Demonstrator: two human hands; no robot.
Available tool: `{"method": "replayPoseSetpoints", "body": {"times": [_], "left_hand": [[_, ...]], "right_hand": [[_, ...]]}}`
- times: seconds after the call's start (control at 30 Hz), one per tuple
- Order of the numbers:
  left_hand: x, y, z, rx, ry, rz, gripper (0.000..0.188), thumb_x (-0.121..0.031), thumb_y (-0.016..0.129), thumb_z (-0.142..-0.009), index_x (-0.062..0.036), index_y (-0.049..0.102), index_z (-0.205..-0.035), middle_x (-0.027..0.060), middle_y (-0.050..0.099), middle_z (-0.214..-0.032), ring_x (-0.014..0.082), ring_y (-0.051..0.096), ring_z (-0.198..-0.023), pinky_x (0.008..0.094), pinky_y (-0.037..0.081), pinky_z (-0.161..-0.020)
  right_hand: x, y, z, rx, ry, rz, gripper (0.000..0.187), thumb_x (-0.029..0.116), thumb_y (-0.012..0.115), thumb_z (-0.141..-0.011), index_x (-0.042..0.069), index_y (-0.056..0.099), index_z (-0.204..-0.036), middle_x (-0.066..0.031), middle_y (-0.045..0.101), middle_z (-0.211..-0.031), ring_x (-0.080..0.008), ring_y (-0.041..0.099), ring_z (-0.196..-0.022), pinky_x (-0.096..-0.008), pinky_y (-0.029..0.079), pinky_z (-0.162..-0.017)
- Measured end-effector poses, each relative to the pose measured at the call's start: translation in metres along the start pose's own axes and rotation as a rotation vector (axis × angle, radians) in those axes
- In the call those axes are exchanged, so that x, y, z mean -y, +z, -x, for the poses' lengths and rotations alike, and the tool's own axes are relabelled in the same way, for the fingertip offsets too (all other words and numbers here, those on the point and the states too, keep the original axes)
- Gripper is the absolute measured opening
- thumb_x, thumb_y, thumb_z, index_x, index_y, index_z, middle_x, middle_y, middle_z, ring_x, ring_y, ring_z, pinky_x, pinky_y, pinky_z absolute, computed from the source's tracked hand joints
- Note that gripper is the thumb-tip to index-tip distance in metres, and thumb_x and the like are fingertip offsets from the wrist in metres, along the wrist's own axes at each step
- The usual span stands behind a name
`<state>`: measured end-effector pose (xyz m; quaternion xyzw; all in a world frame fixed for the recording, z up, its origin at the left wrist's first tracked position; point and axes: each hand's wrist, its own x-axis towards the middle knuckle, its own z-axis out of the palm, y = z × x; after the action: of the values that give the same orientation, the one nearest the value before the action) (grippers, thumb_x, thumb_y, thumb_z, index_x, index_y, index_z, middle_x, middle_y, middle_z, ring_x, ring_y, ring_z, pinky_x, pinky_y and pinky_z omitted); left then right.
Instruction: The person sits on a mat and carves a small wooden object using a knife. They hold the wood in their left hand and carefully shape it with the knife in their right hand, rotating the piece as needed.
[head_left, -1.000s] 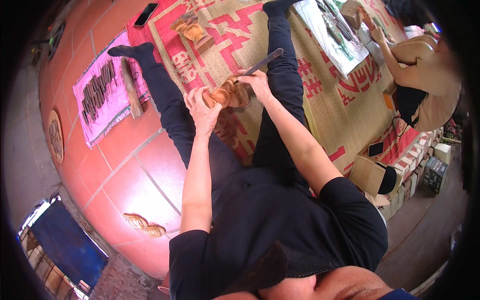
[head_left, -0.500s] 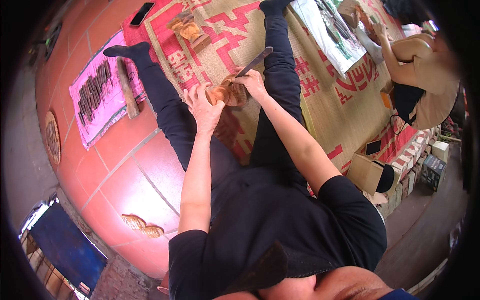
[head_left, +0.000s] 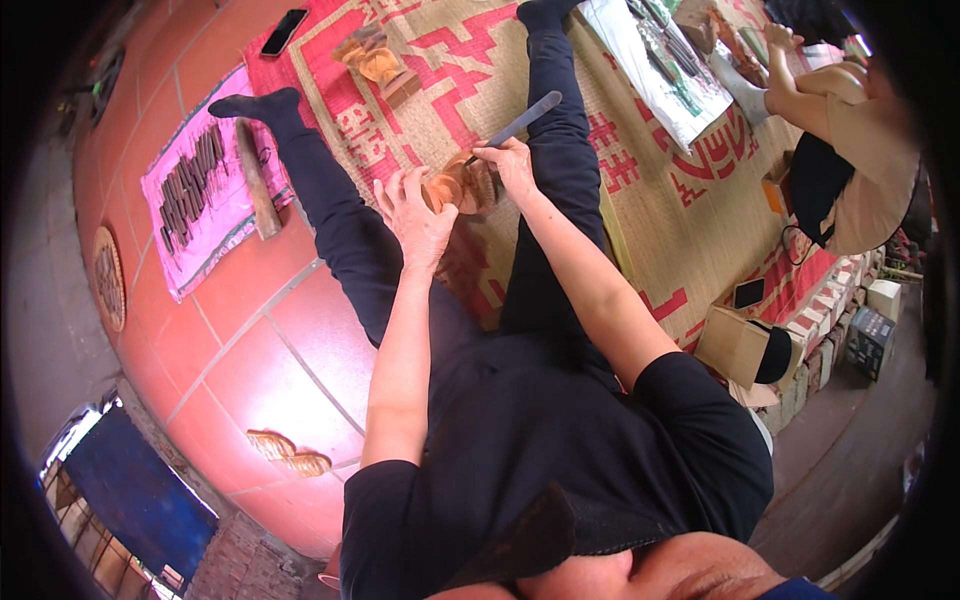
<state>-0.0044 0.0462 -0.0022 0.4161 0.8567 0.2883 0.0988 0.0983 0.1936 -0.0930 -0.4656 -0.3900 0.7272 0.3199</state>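
Orange-brown, rounded wooden carving [head_left: 458,188] between dark-trousered legs [head_left: 563,150], over the red-and-tan woven mat [head_left: 690,245]: grips it with the left hand [head_left: 418,224], pinches a long, flat grey tool [head_left: 522,124] in the right hand [head_left: 512,166].

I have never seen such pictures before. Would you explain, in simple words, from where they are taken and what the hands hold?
There is no machine here, only a person's two bare hands. All pictures come from one wide camera on that person's head, looking down; it bends straight edges. The left hand holds a carved wooden piece. The right hand holds a slim tool against it. A patterned mat lies below, with another carving on it. At left, a pink cloth bears dark tools.
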Motion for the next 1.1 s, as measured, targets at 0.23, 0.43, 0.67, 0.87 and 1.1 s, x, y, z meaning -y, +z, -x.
{"method": "replayPoseSetpoints", "body": {"times": [0.23,0.43,0.67,0.87,1.1], "left_hand": [[0.005,-0.003,0.004,-0.012,-0.026,0.044,0.065,-0.013,0.070,-0.061,-0.0173,0.052,-0.123,0.0092,0.037,-0.131,0.0416,0.019,-0.136,0.0547,0.023,-0.111],[-0.003,-0.002,0.002,-0.005,0.005,0.007,0.064,-0.013,0.069,-0.061,-0.0170,0.052,-0.123,0.0096,0.038,-0.132,0.0419,0.020,-0.136,0.0550,0.023,-0.111],[0.002,-0.003,0.004,-0.018,-0.020,0.019,0.064,-0.015,0.069,-0.062,-0.0169,0.052,-0.123,0.0100,0.038,-0.132,0.0418,0.020,-0.136,0.0544,0.023,-0.112],[0.001,0.000,0.004,-0.029,0.015,0.015,0.063,-0.015,0.069,-0.062,-0.0174,0.052,-0.123,0.0093,0.038,-0.131,0.0416,0.021,-0.135,0.0549,0.025,-0.110],[0.008,-0.002,0.003,-0.026,-0.031,0.051,0.063,-0.015,0.069,-0.061,-0.0177,0.052,-0.122,0.0085,0.039,-0.130,0.0411,0.020,-0.136,0.0544,0.025,-0.110]], "right_hand": [[0.001,0.003,0.004,0.075,-0.032,-0.026,0.016,0.003,0.075,-0.072,-0.001,0.069,-0.087,-0.0042,0.067,-0.081,-0.0114,0.060,-0.072,-0.0238,0.046,-0.069],[0.001,0.003,0.007,-0.002,-0.040,0.030,0.019,0.003,0.074,-0.072,-0.001,0.069,-0.090,-0.0048,0.068,-0.082,-0.0122,0.061,-0.077,-0.0244,0.047,-0.074],[-0.004,0.005,0.007,0.054,-0.069,0.082,0.019,0.006,0.076,-0.072,-0.001,0.069,-0.088,-0.0036,0.066,-0.081,-0.0122,0.060,-0.075,-0.0257,0.046,-0.074],[-0.007,0.000,0.002,-0.049,-0.012,-0.073,0.019,0.005,0.076,-0.072,-0.001,0.069,-0.089,-0.0033,0.066,-0.080,-0.0121,0.060,-0.074,-0.0255,0.047,-0.072],[-0.002,0.005,0.011,0.080,-0.108,0.085,0.024,0.004,0.076,-0.072,-0.001,0.069,-0.094,-0.0047,0.067,-0.083,-0.0124,0.061,-0.076,-0.0243,0.047,-0.075]]}}
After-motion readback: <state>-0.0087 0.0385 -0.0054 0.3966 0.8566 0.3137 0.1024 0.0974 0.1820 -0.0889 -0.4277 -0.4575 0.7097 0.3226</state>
